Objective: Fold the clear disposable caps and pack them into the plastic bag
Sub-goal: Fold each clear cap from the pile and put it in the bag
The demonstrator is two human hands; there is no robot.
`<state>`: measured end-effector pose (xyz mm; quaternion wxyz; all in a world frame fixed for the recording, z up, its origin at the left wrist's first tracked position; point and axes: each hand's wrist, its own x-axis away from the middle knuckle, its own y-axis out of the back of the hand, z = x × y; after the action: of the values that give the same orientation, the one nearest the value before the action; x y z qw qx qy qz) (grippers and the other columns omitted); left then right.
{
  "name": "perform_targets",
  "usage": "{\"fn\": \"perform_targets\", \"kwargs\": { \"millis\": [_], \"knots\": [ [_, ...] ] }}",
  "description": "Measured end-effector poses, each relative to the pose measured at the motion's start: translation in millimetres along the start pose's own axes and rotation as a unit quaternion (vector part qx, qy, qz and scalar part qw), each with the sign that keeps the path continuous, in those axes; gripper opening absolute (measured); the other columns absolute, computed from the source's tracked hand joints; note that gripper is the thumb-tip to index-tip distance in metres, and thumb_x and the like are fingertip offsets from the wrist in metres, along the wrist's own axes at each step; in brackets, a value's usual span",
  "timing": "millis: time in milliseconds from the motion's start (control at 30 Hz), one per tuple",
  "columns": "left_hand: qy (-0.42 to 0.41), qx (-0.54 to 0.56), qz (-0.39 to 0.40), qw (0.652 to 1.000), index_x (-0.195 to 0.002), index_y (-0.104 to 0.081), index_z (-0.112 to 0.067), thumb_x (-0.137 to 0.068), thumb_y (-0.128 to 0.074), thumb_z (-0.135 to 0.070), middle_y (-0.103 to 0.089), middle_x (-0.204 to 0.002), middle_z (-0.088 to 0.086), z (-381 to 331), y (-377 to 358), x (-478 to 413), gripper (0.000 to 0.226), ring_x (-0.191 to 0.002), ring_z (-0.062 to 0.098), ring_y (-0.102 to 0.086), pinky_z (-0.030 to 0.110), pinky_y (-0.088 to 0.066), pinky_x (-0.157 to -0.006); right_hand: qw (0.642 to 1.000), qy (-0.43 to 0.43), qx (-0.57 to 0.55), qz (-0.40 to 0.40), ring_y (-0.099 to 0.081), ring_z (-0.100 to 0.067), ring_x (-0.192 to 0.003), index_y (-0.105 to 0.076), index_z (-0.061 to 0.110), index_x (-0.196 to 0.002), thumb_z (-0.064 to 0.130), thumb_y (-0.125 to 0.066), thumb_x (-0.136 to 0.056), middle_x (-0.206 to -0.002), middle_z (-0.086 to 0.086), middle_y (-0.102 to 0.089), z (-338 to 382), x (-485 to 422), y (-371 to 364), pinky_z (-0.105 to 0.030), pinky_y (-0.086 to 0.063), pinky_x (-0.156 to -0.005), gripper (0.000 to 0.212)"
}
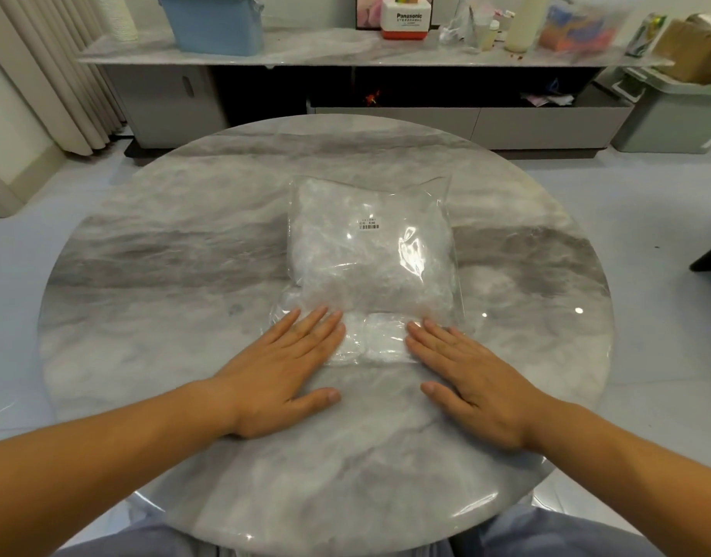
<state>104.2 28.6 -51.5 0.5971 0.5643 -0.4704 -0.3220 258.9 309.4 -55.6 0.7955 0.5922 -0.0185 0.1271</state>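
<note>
A clear plastic bag (369,251), stuffed with crumpled clear caps and bearing a small barcode label, lies in the middle of the round marble table (165,275). In front of it, between my hands, lies a flattened clear cap (373,339). My left hand (281,371) lies flat, fingers straight, pressing the cap's left side. Pressed flat the same way, my right hand (474,375) covers the cap's right side. The fingertips of both hands reach the bag's near edge.
Behind the table runs a long low cabinet (426,122) with a marble top holding a blue bin (217,24), a white and red box (404,20), bottles and bags. Curtains hang at the far left. A grey bin (667,110) stands at the far right.
</note>
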Motion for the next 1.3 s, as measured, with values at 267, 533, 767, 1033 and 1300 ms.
{"fn": "perform_targets", "kwargs": {
  "millis": [267,533,767,1033,1300],
  "knots": [
    [-0.015,0.021,0.025,0.999,-0.154,0.025,-0.031,-0.100,-0.016,-0.071,0.035,-0.159,-0.015,12,1,3,0.079,-0.144,0.001,0.036,0.032,0.016,-0.122,1.000,-0.017,-0.004,0.015,0.017,0.006,-0.150,-0.001,0.034,-0.158,0.075,0.012,-0.087,-0.167,0.017,0.006,2,-1,7,-0.030,0.001,-0.127,0.083],
    [-0.003,0.006,0.001,1.000,-0.156,0.022,-0.031,-0.093,-0.008,-0.079,0.031,-0.162,-0.011,8,-7,1,0.085,-0.146,0.005,0.035,0.037,0.011,-0.125,0.995,0.059,0.072,-0.040,0.005,-0.014,-0.156,-0.013,0.016,-0.162,0.064,-0.009,-0.101,-0.169,0.001,0.000,71,-29,3,-0.035,-0.003,-0.127,0.078],
    [-0.002,0.016,0.007,1.000,-0.155,0.024,-0.032,-0.092,0.000,-0.078,0.032,-0.162,-0.013,11,-6,4,0.082,-0.145,0.003,0.035,0.036,0.012,-0.125,1.000,0.023,0.013,0.010,0.021,0.004,-0.150,0.000,0.025,-0.161,0.066,0.004,-0.093,-0.166,0.013,0.013,40,-24,-4,-0.023,0.014,-0.123,0.079],
    [0.015,0.013,0.022,1.000,-0.154,0.028,-0.030,-0.098,-0.011,-0.073,0.036,-0.160,-0.013,7,-3,3,0.081,-0.143,0.001,0.038,0.035,0.015,-0.123,0.994,-0.082,-0.006,-0.069,0.008,0.006,-0.152,-0.005,0.031,-0.159,0.076,0.008,-0.090,-0.166,0.017,0.004,6,10,-10,-0.024,0.000,-0.126,0.083],
    [0.039,-0.006,0.023,0.999,-0.156,0.022,-0.035,-0.099,-0.011,-0.071,0.033,-0.160,-0.017,9,3,3,0.075,-0.144,0.002,0.037,0.035,0.018,-0.122,0.996,-0.065,-0.042,-0.034,0.009,0.011,-0.149,-0.014,0.031,-0.160,0.086,0.010,-0.080,-0.166,0.018,-0.003,-5,2,7,-0.025,-0.002,-0.126,0.100]
  ]
}}
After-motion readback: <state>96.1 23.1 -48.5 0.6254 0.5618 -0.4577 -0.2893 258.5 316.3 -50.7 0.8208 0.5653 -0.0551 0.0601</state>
